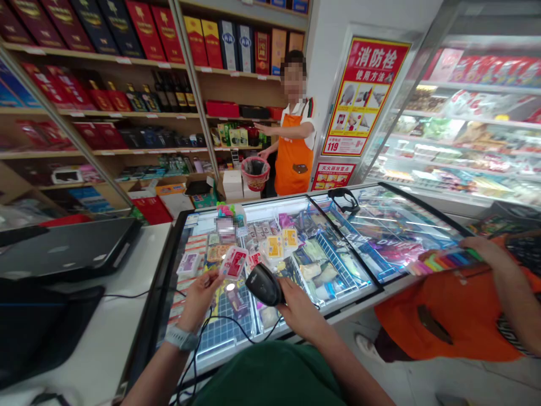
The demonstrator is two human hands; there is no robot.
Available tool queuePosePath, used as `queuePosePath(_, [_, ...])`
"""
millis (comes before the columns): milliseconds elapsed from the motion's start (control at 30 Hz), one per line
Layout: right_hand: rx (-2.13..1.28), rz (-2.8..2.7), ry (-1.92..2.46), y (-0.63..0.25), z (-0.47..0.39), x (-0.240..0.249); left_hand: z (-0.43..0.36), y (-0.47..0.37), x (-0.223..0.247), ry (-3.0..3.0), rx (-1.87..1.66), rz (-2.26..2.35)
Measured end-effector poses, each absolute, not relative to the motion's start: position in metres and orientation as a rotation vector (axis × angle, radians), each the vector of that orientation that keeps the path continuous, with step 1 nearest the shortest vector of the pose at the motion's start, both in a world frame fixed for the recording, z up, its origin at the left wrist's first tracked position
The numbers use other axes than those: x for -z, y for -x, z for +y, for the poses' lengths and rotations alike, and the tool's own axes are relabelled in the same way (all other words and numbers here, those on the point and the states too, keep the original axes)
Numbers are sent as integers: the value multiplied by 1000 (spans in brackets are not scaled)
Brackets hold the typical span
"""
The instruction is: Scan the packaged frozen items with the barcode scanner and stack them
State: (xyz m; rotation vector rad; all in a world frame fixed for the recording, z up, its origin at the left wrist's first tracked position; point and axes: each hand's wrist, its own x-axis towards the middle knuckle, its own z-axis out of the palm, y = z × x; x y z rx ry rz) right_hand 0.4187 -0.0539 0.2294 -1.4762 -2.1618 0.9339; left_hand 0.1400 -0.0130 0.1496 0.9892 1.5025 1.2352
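Note:
My left hand point(202, 296), with a watch point(181, 338) on its wrist, pinches the lower left corner of a small red-and-white pack point(234, 263). A black barcode scanner point(264, 285) sits in the grip of my right hand point(298, 307), its head turned toward the pack. Black cable point(236, 320) loops below both hands. Under them lies the glass top of a display case point(355, 274). Beyond the scanner, two yellow-and-white packs point(274, 246) rest on the glass, and another red pack point(255, 259) is partly hidden. A purple-and-white pack point(189, 264) lies to the left.
Across the case, a person in an orange apron point(295, 149) holds a bin point(256, 173). At right, another person's hand point(482, 248) holds a row of multicoloured items point(448, 260). A black laptop-like device point(71, 248) stands on the white counter point(105, 338). A black strap point(344, 200) lies on the glass.

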Motion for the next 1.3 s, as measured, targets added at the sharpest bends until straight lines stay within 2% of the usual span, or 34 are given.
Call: queuePosePath(1300, [-962,-2254,1529,-411,-49,-223,-15,-137,-144,-1002,-1189,1526])
